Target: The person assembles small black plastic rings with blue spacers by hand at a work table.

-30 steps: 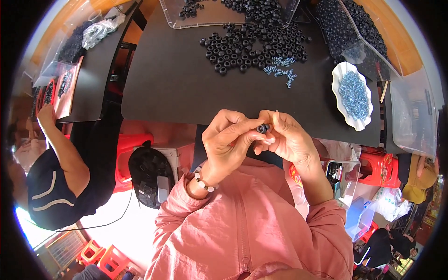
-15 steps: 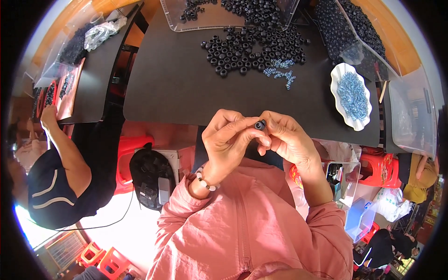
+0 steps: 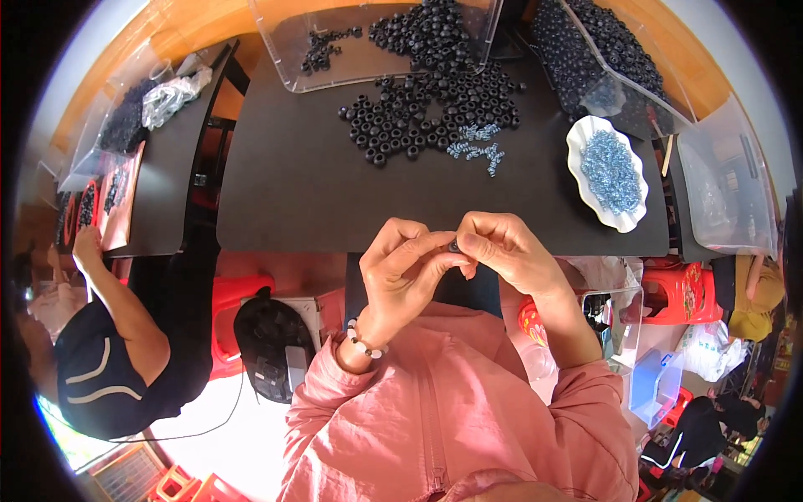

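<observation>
Black bead [image 3: 454, 247], mostly covered, sits right between the fingertips, with left hand [image 3: 410, 266] and right hand [image 3: 506, 253] both pinched narrow on it. Can't tell if anything's in its hole, so I'd call this one mid-handling at best. Tons left loose though: a bead pile [image 3: 427, 117] on the worktop [image 3: 284, 184] beyond the hands, little blue coils [image 3: 478, 152] on its near side, and a wavy white dish [image 3: 575, 171] of blue pieces [image 3: 609, 171] off past the right hand.
</observation>
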